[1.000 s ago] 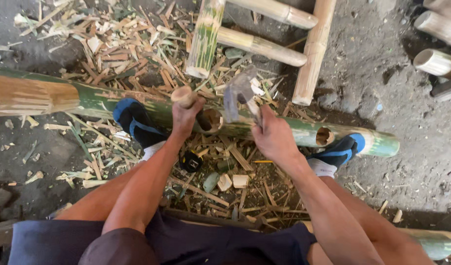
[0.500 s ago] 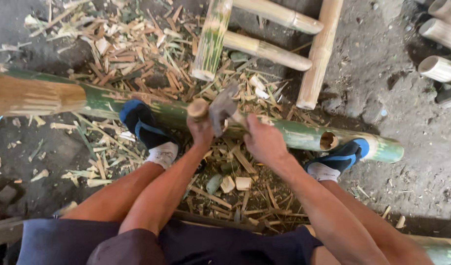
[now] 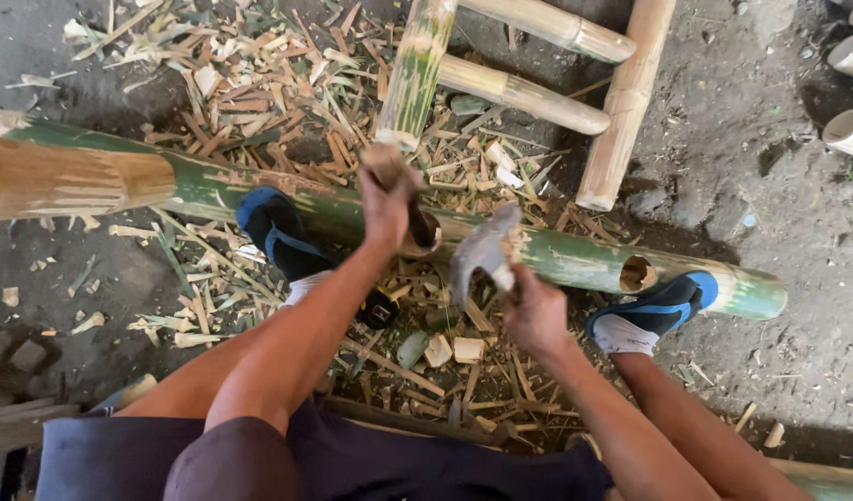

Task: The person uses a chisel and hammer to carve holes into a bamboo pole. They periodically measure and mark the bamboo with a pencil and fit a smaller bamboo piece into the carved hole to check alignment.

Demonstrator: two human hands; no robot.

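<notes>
Drawn back, right hand (image 3: 536,314) lifts hammer (image 3: 482,252) off bamboo pole (image 3: 575,260).

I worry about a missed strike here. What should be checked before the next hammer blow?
1. Chisel held by the left hand, tip at the hole in the green bamboo pole: ok.
2. Right hand grips the hammer: ok.
3. Both shoes press on the pole: ok.
4. Left fingers clear of the chisel's struck end: not ok, wrapped close.
5. Chisel edge seated: cannot tell.
</notes>
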